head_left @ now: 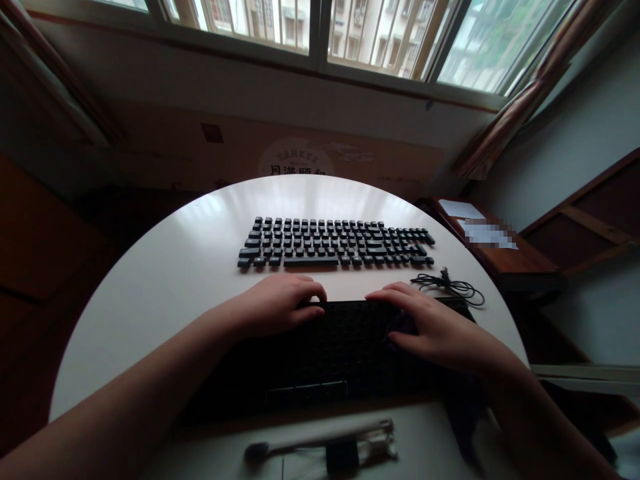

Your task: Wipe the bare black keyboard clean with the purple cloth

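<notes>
White rounded counter (125, 320) below windows (370, 33). Black keyboard base (320, 357) sits well back from counter's far edge. Left hand (283, 303) on its far rim; can't tell if grip pinches. Right hand's (430, 327) grip closes around purple cloth (404, 324). Keycaps (325, 242) in rows toward far edge; coiled cable (450, 287) near right edge.

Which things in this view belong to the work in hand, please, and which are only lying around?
Seem to belong to the work:
keyboard base, under the left hand
dark purple cloth, at the right hand
loose keycaps, set out in rows
coiled cable, probably the keyboard's
dark-headed tool, perhaps; it is blurred

Seem just lying about:
papers, on the wooden side table
</notes>
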Available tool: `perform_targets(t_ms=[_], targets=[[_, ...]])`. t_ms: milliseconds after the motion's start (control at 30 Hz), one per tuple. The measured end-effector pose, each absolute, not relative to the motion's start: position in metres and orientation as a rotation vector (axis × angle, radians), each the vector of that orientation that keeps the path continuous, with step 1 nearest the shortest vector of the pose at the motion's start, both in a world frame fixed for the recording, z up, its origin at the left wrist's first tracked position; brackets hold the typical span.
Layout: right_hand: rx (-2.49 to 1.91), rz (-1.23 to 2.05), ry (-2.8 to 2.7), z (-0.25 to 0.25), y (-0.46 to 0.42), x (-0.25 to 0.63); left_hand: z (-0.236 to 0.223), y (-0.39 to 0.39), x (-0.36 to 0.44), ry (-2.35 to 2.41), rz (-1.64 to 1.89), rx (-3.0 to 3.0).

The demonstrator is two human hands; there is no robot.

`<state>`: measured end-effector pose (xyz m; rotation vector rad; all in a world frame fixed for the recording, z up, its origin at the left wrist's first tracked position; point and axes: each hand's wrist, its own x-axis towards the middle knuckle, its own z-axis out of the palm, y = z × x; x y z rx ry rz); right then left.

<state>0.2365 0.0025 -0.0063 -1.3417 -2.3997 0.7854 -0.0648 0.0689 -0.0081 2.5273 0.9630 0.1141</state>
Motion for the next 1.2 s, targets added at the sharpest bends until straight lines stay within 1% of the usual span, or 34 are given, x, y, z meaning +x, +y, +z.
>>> perform_targets(t_ms=[267, 500, 667, 800, 967, 1033, 1067, 1200], targets=[[-1.474, 0.746, -2.281, -0.012, 0.007, 0.227, -0.009, 0.069, -0.064, 0.973, 0.098, 2.536], [-1.348, 0.831, -2.365, -0.01, 0.006, 0.238, -0.011, 0.069, -0.065, 0.959, 0.117, 2.543], [-1.431, 0.792, -2.264, -0.013, 0.006, 0.231, -0.01, 0.069, -0.065, 0.959, 0.118, 2.544], [-1.363, 0.786, -2.233, -0.012, 0.009, 0.238, -0.009, 0.069, -0.066, 0.95, 0.112, 2.543], [-1.436, 0.765, -1.883, 0.0, 0.007, 0.268, -0.01, 0.07, -0.066, 0.937, 0.126, 2.543], [-1.349, 0.811, -1.7, 0.007, 0.002, 0.274, -0.01, 0.071, -0.066, 0.935, 0.12, 2.533], [-1.233, 0.849, -1.622, 0.011, -0.002, 0.276, -0.011, 0.072, -0.066, 0.94, 0.114, 2.531], [-0.613, 1.1, -1.464, 0.019, -0.016, 0.281, -0.011, 0.074, -0.067, 0.945, 0.099, 2.528]])
